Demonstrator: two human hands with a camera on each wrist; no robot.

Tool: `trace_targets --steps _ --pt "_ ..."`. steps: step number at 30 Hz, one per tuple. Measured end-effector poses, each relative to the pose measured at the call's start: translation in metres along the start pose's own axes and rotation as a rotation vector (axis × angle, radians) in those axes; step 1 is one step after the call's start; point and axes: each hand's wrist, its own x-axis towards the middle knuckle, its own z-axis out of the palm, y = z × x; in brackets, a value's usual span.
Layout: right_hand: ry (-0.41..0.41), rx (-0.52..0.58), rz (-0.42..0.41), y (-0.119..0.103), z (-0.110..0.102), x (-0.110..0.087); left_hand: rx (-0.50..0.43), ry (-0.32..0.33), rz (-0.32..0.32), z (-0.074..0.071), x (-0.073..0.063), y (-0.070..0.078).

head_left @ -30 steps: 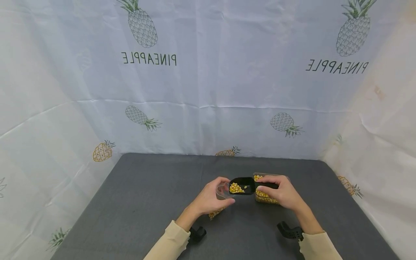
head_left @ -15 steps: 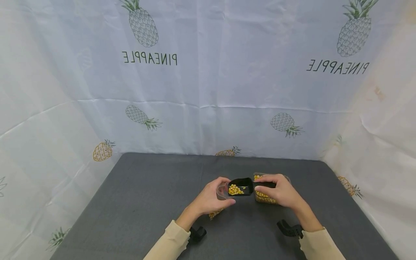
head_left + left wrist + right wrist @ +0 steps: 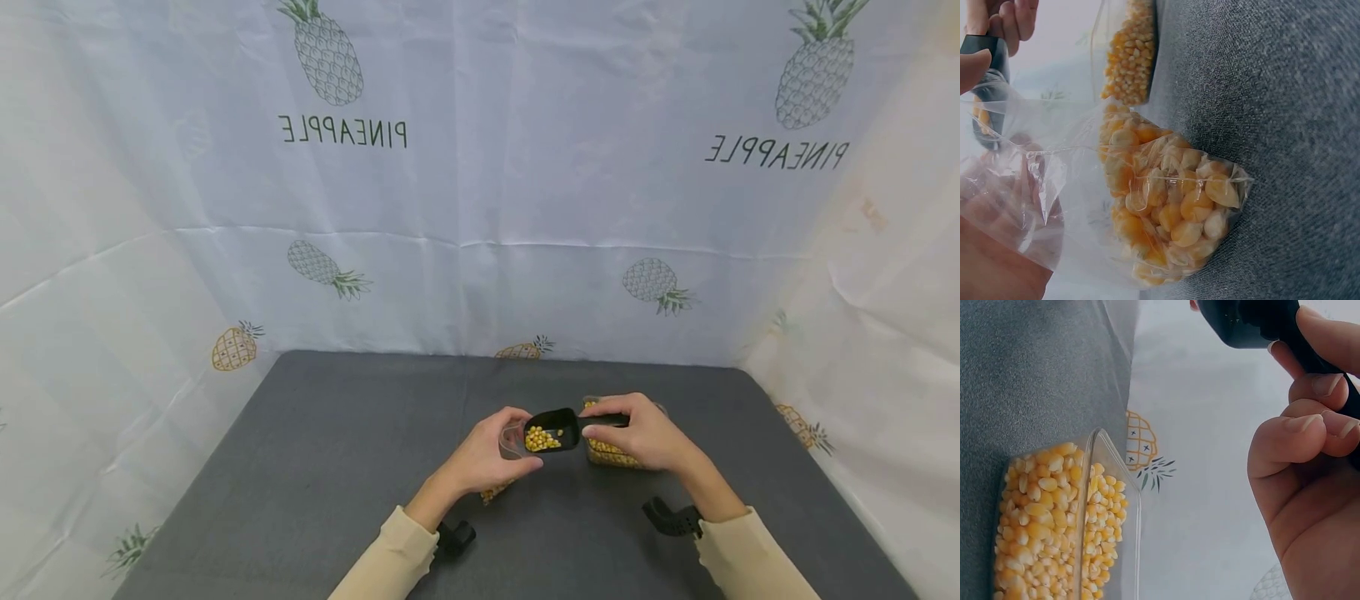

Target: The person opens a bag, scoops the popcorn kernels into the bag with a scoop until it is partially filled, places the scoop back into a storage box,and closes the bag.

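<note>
Left of the middle of the dark counter [image 3: 360, 467], the left hand [image 3: 480, 457] curves its fingers and thumb around the mouth of a clear plastic bag [image 3: 1079, 181], with a gap between thumb and fingertips. Below that grip the bag hangs slantwise, its lower part bulging with corn kernels [image 3: 1179, 212] and its upper part clear. Its bottom corner comes down to the counter or just above it; which of the two cannot be told.

Next to the right, the bowl of a black scoop [image 3: 567, 419] is at the bag's mouth, roughly level, with a small heap of kernels gathered toward its left end. Farther right, the right hand [image 3: 648, 433] pinches the scoop's handle between thumb and fingers, the other fingers curled in beneath.

Partly behind and below that hand, on the far right portion of the counter, stands a clear rectangular tub [image 3: 1127, 550] that holds plenty of kernels.

The moving of corn into the bag looks partway along: some is in, and room remains above it. The load in the scoop appears not yet tipped out, and the tub has enough for further scoops. How full the bag should be cannot be told.
</note>
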Motion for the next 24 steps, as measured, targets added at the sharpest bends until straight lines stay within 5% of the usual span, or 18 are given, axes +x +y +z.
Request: trace_targets --steps 13,24 --pt "-0.057 -0.138 -0.002 -0.011 -0.006 0.007 0.009 0.001 0.001 0.001 0.001 -0.002" --pt "-0.122 -0.119 -0.028 -0.019 -0.009 0.012 0.015 0.005 0.007 0.001 0.000 -0.001"
